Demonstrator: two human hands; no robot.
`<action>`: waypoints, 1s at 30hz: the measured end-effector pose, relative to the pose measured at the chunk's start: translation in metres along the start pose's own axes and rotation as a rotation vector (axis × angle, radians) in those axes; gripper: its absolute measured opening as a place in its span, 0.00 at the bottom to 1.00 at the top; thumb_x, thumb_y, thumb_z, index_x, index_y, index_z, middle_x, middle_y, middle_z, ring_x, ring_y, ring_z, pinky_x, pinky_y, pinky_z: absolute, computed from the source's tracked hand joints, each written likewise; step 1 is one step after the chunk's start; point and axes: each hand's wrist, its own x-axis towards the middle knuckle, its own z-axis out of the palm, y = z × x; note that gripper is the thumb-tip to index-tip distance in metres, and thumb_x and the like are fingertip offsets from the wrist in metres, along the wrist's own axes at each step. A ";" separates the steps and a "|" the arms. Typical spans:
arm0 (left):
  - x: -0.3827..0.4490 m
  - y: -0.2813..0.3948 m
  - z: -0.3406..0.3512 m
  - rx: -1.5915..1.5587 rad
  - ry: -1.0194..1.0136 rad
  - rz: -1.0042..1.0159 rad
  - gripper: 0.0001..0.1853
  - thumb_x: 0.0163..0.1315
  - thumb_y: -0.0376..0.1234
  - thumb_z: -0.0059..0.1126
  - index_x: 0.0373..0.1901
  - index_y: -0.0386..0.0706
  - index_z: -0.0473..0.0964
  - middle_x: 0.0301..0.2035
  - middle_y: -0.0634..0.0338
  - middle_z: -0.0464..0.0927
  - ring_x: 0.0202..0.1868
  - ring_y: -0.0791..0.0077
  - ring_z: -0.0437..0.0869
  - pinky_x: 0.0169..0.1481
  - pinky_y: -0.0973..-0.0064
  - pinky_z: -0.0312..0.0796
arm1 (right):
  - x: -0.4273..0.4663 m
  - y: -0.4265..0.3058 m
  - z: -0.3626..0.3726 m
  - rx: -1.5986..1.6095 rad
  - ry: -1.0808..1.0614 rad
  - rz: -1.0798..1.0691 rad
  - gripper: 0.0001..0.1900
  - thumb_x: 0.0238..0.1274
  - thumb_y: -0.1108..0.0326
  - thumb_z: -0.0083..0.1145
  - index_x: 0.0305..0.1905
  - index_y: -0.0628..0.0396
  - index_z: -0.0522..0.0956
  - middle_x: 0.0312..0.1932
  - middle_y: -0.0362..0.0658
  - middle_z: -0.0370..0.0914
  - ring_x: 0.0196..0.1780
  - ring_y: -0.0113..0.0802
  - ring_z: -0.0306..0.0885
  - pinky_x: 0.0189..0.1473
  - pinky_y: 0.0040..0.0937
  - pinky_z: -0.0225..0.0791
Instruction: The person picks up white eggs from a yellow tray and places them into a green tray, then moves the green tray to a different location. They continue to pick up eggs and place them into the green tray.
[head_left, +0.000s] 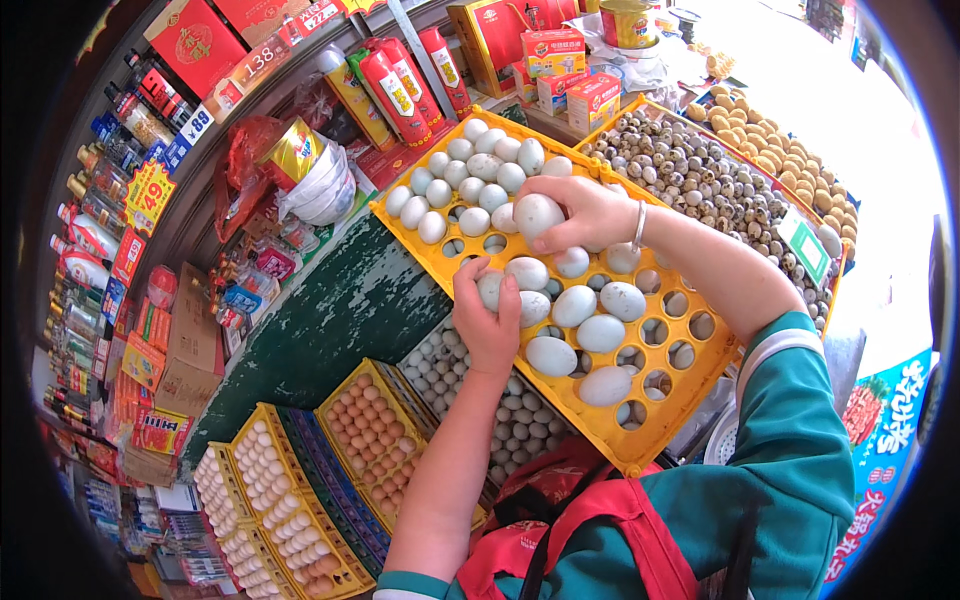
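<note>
A yellow plastic egg tray (645, 450) with round holes lies before me, pale eggs crowding its far part and loosely scattered over its near part. Above its middle, my right hand (581, 214) holds a large pale egg (538, 216) between thumb and fingers. My left hand (487, 315) is at the tray's left edge, its thumb and fingers curled around another pale egg (491, 291). Two more eggs, one a whitish egg (527, 274), lie just right of that hand. Through the bare holes, more eggs show underneath.
Speckled quail eggs (697, 172) fill a crate at the right, with brown rough-skinned items (787, 157) beyond. Red spray cans (394, 90) and small boxes (553, 52) stand behind the tray. Below left are trays of brown eggs (367, 427) and white eggs (262, 465). Shelves of bottles line the left.
</note>
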 end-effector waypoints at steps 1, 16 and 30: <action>0.000 0.000 0.000 -0.002 0.000 -0.002 0.17 0.63 0.34 0.53 0.49 0.34 0.66 0.34 0.55 0.76 0.36 0.73 0.76 0.44 0.75 0.70 | -0.002 -0.004 0.003 0.075 -0.028 0.010 0.23 0.47 0.64 0.63 0.50 0.56 0.71 0.34 0.42 0.75 0.31 0.24 0.75 0.32 0.24 0.71; -0.001 0.000 0.001 -0.020 0.007 -0.036 0.17 0.64 0.36 0.54 0.49 0.35 0.66 0.35 0.56 0.76 0.36 0.74 0.77 0.43 0.76 0.71 | -0.016 -0.027 0.018 0.605 -0.095 -0.002 0.14 0.53 0.64 0.55 0.45 0.53 0.73 0.25 0.37 0.70 0.22 0.20 0.66 0.21 0.19 0.57; 0.000 0.007 0.000 -0.017 0.011 -0.041 0.20 0.63 0.40 0.53 0.49 0.35 0.66 0.36 0.55 0.75 0.38 0.71 0.77 0.45 0.73 0.71 | -0.017 -0.030 0.020 0.510 -0.154 -0.089 0.26 0.50 0.74 0.59 0.57 0.51 0.67 0.36 0.38 0.70 0.33 0.22 0.68 0.30 0.21 0.63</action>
